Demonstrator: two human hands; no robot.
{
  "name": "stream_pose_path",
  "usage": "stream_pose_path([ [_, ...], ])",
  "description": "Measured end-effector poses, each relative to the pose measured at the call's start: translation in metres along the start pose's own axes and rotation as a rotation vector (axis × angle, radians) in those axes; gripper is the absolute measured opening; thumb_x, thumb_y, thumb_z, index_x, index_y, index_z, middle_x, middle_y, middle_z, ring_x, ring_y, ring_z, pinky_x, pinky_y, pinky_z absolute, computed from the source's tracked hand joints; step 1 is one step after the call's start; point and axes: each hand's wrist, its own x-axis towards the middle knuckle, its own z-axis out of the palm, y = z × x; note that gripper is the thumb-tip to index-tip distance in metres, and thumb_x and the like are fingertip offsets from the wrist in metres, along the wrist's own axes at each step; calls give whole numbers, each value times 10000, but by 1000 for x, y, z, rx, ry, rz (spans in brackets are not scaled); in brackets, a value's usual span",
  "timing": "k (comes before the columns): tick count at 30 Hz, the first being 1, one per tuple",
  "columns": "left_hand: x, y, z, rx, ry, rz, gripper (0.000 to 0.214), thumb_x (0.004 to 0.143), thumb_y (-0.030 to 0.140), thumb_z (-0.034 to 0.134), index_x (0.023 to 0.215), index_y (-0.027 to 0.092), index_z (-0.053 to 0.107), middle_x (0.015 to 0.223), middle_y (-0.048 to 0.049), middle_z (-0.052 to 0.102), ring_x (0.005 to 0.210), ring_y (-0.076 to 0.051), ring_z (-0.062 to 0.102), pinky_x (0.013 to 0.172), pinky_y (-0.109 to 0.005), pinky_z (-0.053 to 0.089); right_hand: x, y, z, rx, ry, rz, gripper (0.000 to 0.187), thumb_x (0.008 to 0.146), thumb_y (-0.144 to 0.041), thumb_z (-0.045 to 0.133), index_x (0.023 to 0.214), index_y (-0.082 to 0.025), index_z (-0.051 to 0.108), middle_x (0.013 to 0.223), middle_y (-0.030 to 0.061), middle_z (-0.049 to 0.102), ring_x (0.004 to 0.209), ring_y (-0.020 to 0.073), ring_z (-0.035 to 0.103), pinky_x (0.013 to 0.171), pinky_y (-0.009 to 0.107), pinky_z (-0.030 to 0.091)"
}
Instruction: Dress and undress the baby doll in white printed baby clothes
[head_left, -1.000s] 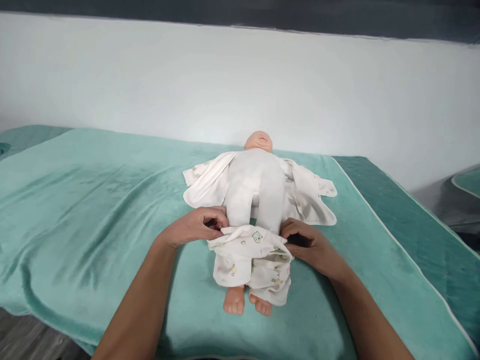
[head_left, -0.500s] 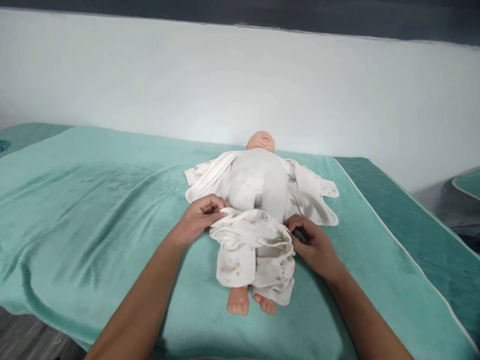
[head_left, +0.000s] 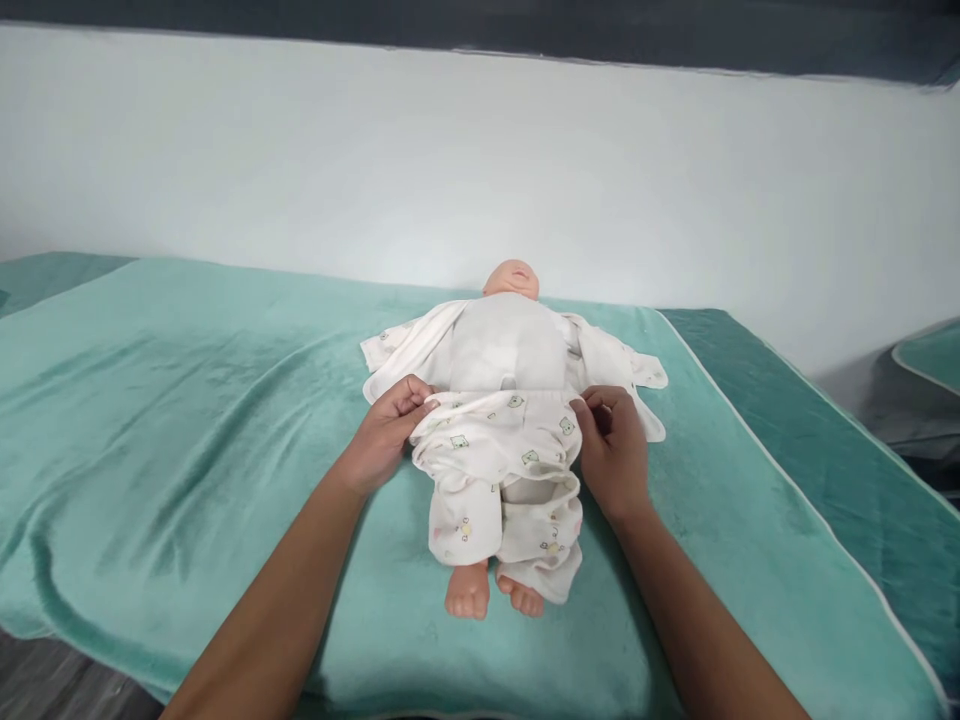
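- Pinching the waistband (head_left: 491,398) at its corner, the left hand (head_left: 386,428) has thumb and index narrowed on the cloth; wrist low over the teal blanket (head_left: 225,450).
- Open printed jacket (head_left: 420,360) spreads out under the baby doll (head_left: 510,335), one panel just beyond the left hand. Judged best to leave this hem out of the pinch.
- Printed baby trousers (head_left: 495,445), centre: around the doll's legs, waistband across the tops of the thighs, the gap between the legs just showing above it. Doll lies on its back.
- Trouser leg on the left-hand side hangs fairly smooth to the bare foot (head_left: 466,592); the other is bunched in folds above the second foot (head_left: 521,597). Judgement: ease that slack upward, lest the cloth twist.
- Right hand (head_left: 615,450): thumb against the opposite waistband corner, fingers curled narrow; holding it, though the contact is partly hidden. Even tension on both corners should hold the band level; the back probably needs freeing from under the hips.
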Motion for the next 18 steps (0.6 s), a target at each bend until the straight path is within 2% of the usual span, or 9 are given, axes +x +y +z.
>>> stream_pose_path([
  [4, 4, -4, 3, 43, 87, 34, 266, 863, 393, 727, 815, 188, 565, 721, 30, 533, 590, -79, 411, 539, -200, 314, 9, 3, 11, -10, 102, 53, 107, 949, -304, 580, 893, -232, 523, 890, 10, 565, 763, 152, 535, 697, 308, 452],
  [6, 6, -5, 5, 71, 131, 58, 262, 849, 392, 741, 828, 193, 573, 730, 32, 539, 600, -80, 427, 542, -195, 327, 13, 4, 15, 14, 103, 105, 114, 936, -321, 581, 895, -233, 521, 865, 6, 571, 739, 153, 539, 684, 308, 449],
  [12, 15, -7, 13, 141, 215, 131, 237, 855, 394, 727, 858, 203, 587, 808, 10, 609, 718, -111, 536, 616, -204, 414, 17, 9, 19, 175, -85, 349, 215, 881, -433, 630, 856, -237, 547, 727, -23, 568, 681, 157, 508, 633, 290, 429],
  [18, 28, -9, 19, 184, 304, 205, 203, 865, 375, 706, 862, 207, 592, 818, 11, 615, 741, -117, 551, 658, -221, 428, 18, 7, 13, 338, -310, 500, 373, 871, -581, 608, 763, -228, 559, 655, -43, 484, 608, 132, 415, 555, 263, 370],
])
